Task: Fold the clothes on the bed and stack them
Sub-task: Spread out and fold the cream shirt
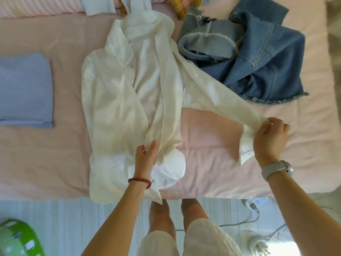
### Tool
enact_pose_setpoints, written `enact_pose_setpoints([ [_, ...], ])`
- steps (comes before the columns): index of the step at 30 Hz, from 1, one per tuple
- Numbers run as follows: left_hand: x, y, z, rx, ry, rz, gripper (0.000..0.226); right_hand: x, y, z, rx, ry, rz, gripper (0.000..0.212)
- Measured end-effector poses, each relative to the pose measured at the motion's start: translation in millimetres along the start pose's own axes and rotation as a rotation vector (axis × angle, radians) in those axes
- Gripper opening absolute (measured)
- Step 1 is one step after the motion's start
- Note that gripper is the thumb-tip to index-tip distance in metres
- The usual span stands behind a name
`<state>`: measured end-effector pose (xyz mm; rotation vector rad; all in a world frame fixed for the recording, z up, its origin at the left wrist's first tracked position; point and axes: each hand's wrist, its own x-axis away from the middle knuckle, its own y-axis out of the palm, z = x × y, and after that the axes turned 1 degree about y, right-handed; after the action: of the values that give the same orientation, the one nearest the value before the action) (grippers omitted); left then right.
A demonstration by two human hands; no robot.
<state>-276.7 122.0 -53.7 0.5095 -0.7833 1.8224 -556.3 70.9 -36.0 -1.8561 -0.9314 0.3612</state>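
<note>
While a white shirt (129, 100) lies spread on the pink bed cover (36, 154) at the middle of the head view, it is held at two places. Its front edge is pinched between the thumb and curled fingers of the left hand (145, 154), just below centre, toward six o'clock; a red bead bracelet (139, 181) is worn on that wrist. One long sleeve (221, 97) is drawn out toward four o'clock, and its cuff end is gripped by the right hand (270, 137), whose fingers are closed around the fabric; a grey watch (276, 168) is seen on that wrist. A folded lilac garment (25, 89) rests flat on the cover at nine o'clock, well apart from the shirt. A crumpled denim garment (249, 58) is heaped at two o'clock, just beside the shirt's shoulder and partly under the stretched sleeve. A striped pillow (40, 6) is seen at eleven o'clock. A green basket (18, 239) stands on the floor at seven o'clock, and a white fan (258, 244) with cables is seen at five o'clock.
</note>
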Motion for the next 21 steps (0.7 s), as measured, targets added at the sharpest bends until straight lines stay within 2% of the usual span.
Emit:
enact_pose_setpoints([
  [1,1.8,0.5,-2.6,-0.027,0.014,-0.040,0.021,0.0,3.4,1.1,0.114,-0.054,-0.024,0.040],
  [3,4.3,-0.8,-11.2,-0.221,0.063,-0.040,0.068,10.6,14.1,-0.6,0.230,-0.171,-0.083,0.055],
  [4,4.8,-1.3,-16.2,-0.385,0.108,-0.019,0.077,20.7,20.8,-4.0,0.209,-0.233,-0.118,0.057],
  [5,6.7,-0.5,-18.5,-0.544,0.175,0.008,0.068,33.4,26.5,-8.6,0.159,-0.303,-0.159,0.054],
  [7,6.6,0.4,-19.7,-0.689,0.240,0.063,0.026,63.3,39.3,-13.1,0.063,-0.458,-0.291,0.045],
  [8,5.3,0.3,-19.8,-0.685,0.231,0.087,0.014,78.0,44.5,-15.1,0.033,-0.501,-0.428,0.043],
  [11,1.5,-4.8,-15.5,-0.429,0.125,0.010,0.028,112.6,56.7,-17.9,-0.027,-0.408,-0.962,0.049],
  [13,5.7,-8.4,-7.8,-0.178,0.018,-0.105,0.031,122.5,61.3,-16.9,-0.123,-0.319,-1.141,0.040],
  [15,9.9,-12.5,-3.1,0.019,-0.048,-0.204,0.025,125.9,59.8,-17.3,-0.144,-0.289,-1.169,0.018],
  [17,11.4,-14.7,1.0,0.201,-0.071,-0.261,0.024,123.8,54.1,-15.0,-0.152,-0.252,-1.087,0.016],
  [19,11.4,-13.8,7.0,0.392,-0.051,-0.185,0.022,116.6,40.2,-10.6,-0.250,-0.202,-0.842,0.016],
  [21,9.1,-15.1,10.1,0.473,-0.017,-0.009,0.027,103.0,22.0,-3.6,-0.365,-0.182,-0.527,0.017],
])
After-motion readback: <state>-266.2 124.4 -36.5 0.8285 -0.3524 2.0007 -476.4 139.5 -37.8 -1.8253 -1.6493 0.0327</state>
